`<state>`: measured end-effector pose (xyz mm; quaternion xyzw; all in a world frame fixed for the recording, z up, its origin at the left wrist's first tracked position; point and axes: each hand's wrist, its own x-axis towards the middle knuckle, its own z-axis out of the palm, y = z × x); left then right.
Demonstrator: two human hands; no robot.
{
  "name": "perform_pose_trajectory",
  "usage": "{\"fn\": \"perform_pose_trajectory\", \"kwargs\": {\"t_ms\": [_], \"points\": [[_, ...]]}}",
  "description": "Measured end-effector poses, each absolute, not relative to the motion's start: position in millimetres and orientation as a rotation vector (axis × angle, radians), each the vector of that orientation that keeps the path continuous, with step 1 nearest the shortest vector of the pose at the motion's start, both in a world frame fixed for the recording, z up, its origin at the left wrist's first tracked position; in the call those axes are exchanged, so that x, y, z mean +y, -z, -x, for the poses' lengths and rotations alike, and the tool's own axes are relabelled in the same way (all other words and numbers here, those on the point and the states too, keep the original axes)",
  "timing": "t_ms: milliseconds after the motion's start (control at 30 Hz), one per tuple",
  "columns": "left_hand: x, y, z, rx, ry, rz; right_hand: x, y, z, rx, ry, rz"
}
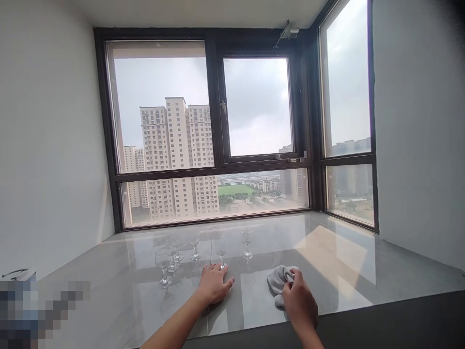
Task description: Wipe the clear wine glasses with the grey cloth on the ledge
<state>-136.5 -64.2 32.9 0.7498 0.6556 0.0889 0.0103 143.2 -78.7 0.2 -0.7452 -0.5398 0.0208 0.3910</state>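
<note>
While the left hand [215, 283] lies palm-down on the slab [327, 252], fingers straight & slightly apart, clamped on nothing, the right hand [300, 303] has its fingers curled tight on a grey cloth [276, 280]. The cloth bulges out left of & beyond the right knuckles and rests on the stone. Just past the left fingertips stands a small glass [221, 257], foot at the tips; contact vs. a hair's gap cannot be told. A 2nd glass [247, 244] stands well beyond, approx. between the two sets of fingers. A cluster of approx. 4 more sits beyond & left of the left fingers, its near glass [163, 269] about level w/ the left knuckles. Progress, as judged: early or paused, since every glass is upright on the slab, none is lifted, and the cloth touches none. Which glasses, if any, have met the cloth cannot be read at this res. Surface: glossy grey veined stone, mirroring the panes, w/ a joint line running under the left wrist and a dark matt strip beneath the right forearm. Room: dark-framed corner window [214, 121], one casement w/ handle, tower blocks & overcast sky outside, white walls either side. A pale handled object [20, 275] sits far left of the left fingers.
</note>
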Motion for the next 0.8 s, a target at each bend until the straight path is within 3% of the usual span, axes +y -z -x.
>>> {"fn": "perform_pose_trajectory", "kwargs": {"t_ms": [367, 600, 800], "points": [[-66, -38, 221, 2.349, -0.189, -1.983, -76, -1, -143, -1.376, -0.050, 1.890], [-71, -19, 176, 2.550, -0.259, -1.850, -78, -2, -142, -1.373, -0.047, 1.894], [-46, -19, 110, 2.164, -0.367, -2.206, -81, -5, -141, -1.344, -0.018, 1.893]]}}
